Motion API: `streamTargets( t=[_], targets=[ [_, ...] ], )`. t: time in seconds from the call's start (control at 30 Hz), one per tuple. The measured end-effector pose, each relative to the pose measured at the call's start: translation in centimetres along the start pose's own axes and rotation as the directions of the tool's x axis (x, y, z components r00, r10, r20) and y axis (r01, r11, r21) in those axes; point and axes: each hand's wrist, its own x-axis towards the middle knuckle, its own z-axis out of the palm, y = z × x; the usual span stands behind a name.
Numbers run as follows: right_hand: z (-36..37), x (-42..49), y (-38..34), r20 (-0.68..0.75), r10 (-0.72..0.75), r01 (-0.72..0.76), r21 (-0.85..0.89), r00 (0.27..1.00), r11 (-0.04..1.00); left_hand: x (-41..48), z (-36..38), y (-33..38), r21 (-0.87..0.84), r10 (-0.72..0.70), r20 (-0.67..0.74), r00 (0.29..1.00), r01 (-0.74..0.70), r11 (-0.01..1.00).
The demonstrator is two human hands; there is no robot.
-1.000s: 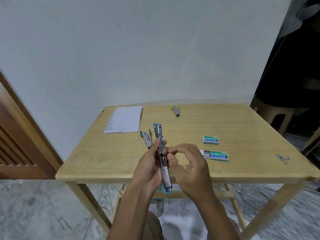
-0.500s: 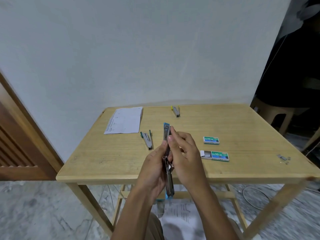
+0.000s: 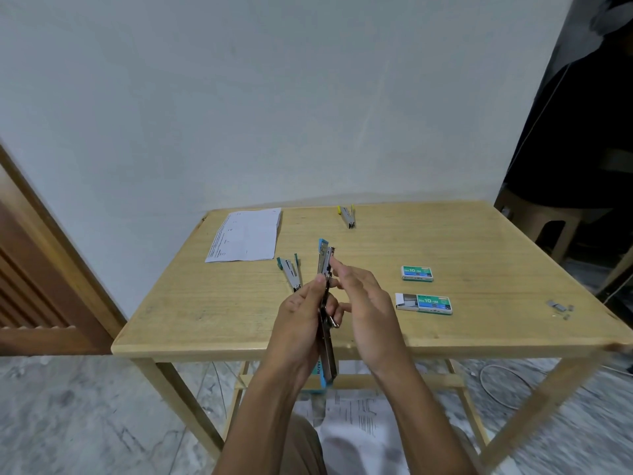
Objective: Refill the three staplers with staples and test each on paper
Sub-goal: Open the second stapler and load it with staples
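Blue stapler (image 3: 324, 262) opened out flat, gripped mid-body by left hand (image 3: 301, 313) above table (image 3: 239, 320) near edge, magazine exposed for loading. Right hand (image 3: 366, 303) loose, fingers straight, index tip on the channel, likely seating staples. Open staple box (image 3: 424, 304) close right.

Right of the right hand (image 3: 371, 305), farther staple box (image 3: 417, 273) and nearer staple box (image 3: 433, 304) each read "No10-1M"; print on the sheet (image 3: 246, 240) illegible.
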Motion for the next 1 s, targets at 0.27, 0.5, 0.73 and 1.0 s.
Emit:
streamTargets(
  t=[0.27, 0.5, 0.73, 1.0],
  targets=[
    [0.4, 0.0, 1.6, -0.085, -0.044, 0.041, -0.033, 0.995, 0.999, 0.1, 0.4, 0.1, -0.063, -0.078, -0.053, 0.996, 0.074, 0.995],
    [1.1, 1.7, 1.9, 0.019, 0.53, -0.384, 0.711, 0.848, 0.589, 0.9, 0.4, -0.3, 0.64, 0.193, -0.087, 0.977, -0.094, 0.763],
    [0.7, 2.7, 2.4, 0.051, 0.633, -0.389, 0.826, 0.772, 0.408, 2.5, 0.4, 0.3, 0.804, 0.245, 0.015, 0.969, -0.158, 0.574],
    [-5.1, 7.3, 2.3, -0.335, 0.015, -0.098, -0.231, 0.942, 0.968, 4.7, -1.5, -0.1, -0.274, -0.356, 0.03, 0.934, 0.35, 0.896]
  ],
)
